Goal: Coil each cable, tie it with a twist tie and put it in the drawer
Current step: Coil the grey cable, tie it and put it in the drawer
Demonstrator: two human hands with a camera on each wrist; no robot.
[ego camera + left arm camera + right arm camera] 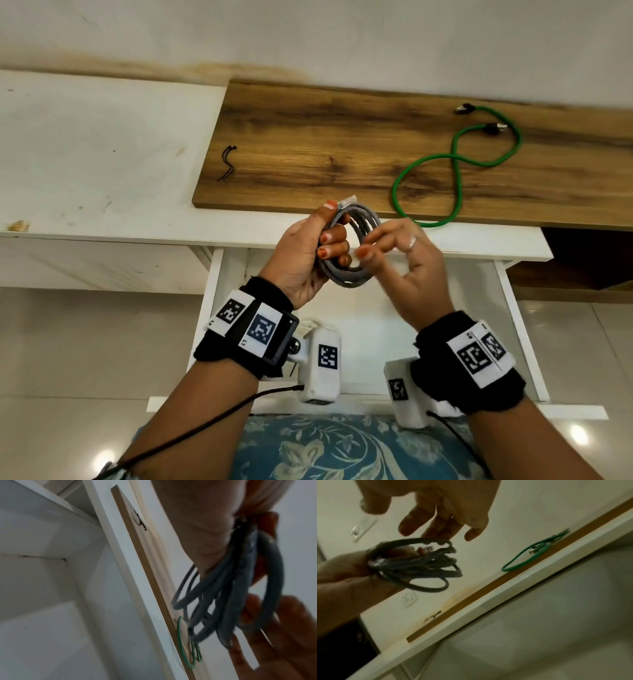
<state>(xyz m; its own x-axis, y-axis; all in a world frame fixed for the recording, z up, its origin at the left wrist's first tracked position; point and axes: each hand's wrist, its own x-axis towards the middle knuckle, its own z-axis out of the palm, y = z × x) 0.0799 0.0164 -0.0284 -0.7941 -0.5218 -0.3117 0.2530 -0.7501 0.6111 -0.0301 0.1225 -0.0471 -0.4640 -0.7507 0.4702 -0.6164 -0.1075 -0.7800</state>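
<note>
My left hand (317,246) grips a coiled grey cable (359,246) (228,595) (419,563) above the open white drawer (517,318); a clear plug sticks up by the thumb. My right hand (394,246) (440,519) is just right of the coil, fingers loosely spread, holding nothing; its fingertips are near the loops. A green cable (455,164) (527,557) (185,646) lies in a loose figure-eight on the wooden board (342,144). A black twist tie (227,162) (140,520) (433,616) lies at the board's left end.
The board rests on a white table (102,154) against a pale wall. The drawer interior under my hands looks bare white. A dark gap (589,257) shows at the right under the board. A patterned blue cushion (342,448) lies below my wrists.
</note>
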